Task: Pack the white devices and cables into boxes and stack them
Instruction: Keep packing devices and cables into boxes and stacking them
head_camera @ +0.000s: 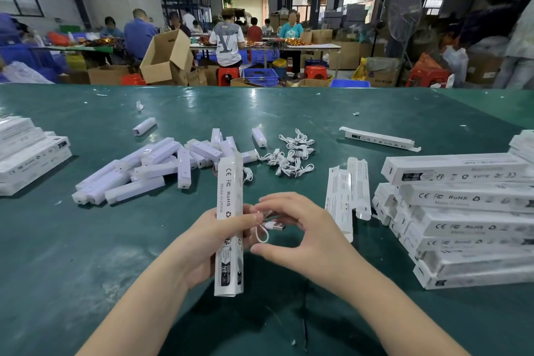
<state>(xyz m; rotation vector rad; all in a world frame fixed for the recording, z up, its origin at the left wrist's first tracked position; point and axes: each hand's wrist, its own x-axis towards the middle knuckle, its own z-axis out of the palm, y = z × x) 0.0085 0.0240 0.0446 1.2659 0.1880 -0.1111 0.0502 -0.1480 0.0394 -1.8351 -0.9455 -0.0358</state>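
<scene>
My left hand (206, 243) grips a long white box (229, 196) held upright over the green table (86, 254), its top flap open. My right hand (297, 228) pinches a short white USB cable (270, 228) beside the box. A heap of white devices (150, 167) lies ahead to the left. A tangle of white cables (291, 153) lies ahead to the right.
Packed white boxes are stacked at the right (468, 220) and at the left edge (29, 153). Flat unfolded boxes (346, 193) lie right of my hands, one more box (378, 139) lies farther back. Other people work at tables beyond the table's far edge.
</scene>
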